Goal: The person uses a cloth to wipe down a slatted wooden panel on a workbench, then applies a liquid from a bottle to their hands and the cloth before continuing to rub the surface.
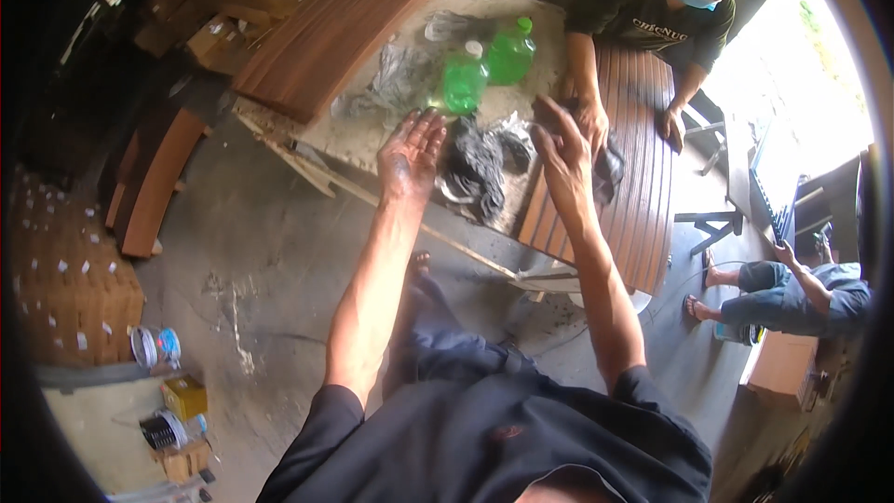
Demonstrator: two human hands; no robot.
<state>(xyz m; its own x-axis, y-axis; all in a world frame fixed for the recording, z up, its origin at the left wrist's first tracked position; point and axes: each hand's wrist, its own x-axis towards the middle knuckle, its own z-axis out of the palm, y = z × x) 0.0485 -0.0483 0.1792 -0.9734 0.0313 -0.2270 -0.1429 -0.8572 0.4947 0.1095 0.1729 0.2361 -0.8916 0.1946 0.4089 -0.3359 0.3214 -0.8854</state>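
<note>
My left hand (412,156) is raised at the table's near edge, palm up and smudged dark, with its fingers spread and nothing in it. Over the left side of a slatted brown wooden panel (638,168) hovers my right hand (564,144), its fingers apart and holding nothing. Between my hands lies a crumpled dark grey rag (480,168) beside pale crumpled plastic (514,138). Just beyond stand two green-tinted plastic bottles, one with a white cap (464,82) and one with a green cap (511,51).
Across the panel, a co-worker's hand (590,123) presses near a dark cloth (610,172). A wide brown board (349,33) rests on the table's left. Stacked boards (154,182), cartons (219,42) and buckets (154,346) stand left. Another person (787,293) sits at far right.
</note>
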